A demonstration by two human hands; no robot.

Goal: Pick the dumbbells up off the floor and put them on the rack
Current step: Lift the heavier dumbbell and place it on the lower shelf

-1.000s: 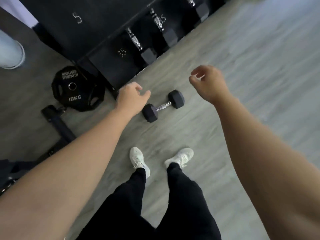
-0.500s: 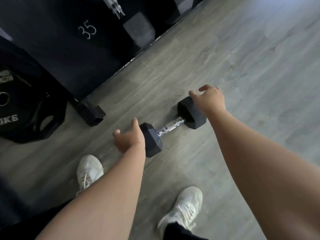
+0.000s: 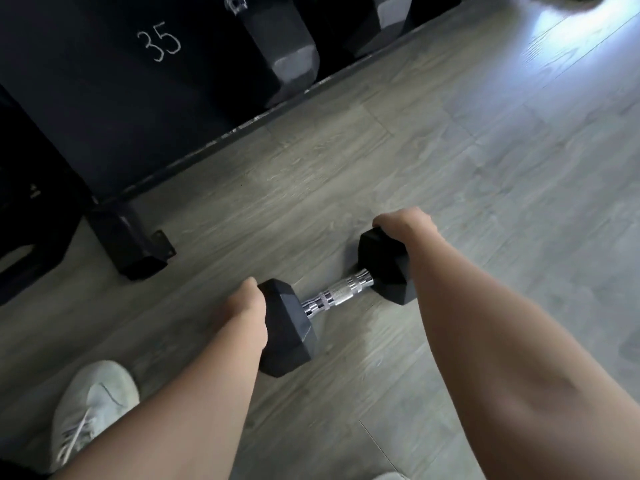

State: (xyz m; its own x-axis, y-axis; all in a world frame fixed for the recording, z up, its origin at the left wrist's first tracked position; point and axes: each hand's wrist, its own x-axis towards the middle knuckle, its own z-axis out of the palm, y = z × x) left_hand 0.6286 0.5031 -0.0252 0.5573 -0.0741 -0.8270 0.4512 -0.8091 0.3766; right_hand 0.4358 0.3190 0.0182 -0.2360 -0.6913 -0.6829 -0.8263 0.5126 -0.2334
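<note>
A black hex dumbbell [image 3: 337, 294] with a chrome handle lies on the grey wood floor in front of me. My left hand [image 3: 247, 308] is wrapped around the outer face of its near-left head. My right hand [image 3: 403, 223] is clamped over the outer face of its far-right head. The fingers of both hands are hidden behind the heads. The black rack [image 3: 114, 98] marked "35" stands at the upper left, with other hex dumbbells [image 3: 287, 46] resting on it.
The rack's foot [image 3: 133, 242] juts onto the floor left of the dumbbell. Dark equipment [image 3: 27, 216] sits at the far left. My white shoe [image 3: 91, 407] is at the bottom left, another shoe tip [image 3: 388, 476] at the bottom edge. Bare floor stretches to the right.
I have bent lower and the view has closed in on the dumbbell. Both hands have come down from beside the heads and now grip the two ends.
</note>
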